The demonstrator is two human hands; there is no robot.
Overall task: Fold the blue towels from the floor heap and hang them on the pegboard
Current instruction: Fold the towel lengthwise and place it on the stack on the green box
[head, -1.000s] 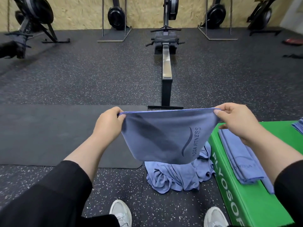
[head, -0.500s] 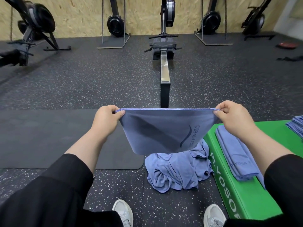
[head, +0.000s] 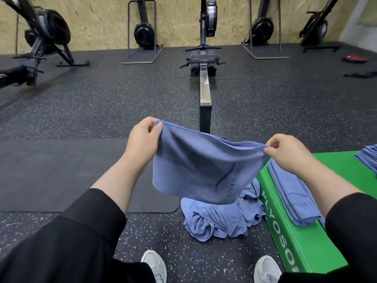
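Pinching the top corners of a folded blue towel (head: 204,172), I hold it spread in the air, my left hand (head: 142,144) higher than my right hand (head: 285,154). It hangs above the floor heap (head: 220,219), beside the green plyo box (head: 285,237) carrying a folded towel (head: 293,199).

A single head-worn view is given, aimed forward and down, close over the floor (head: 102,111) ahead.
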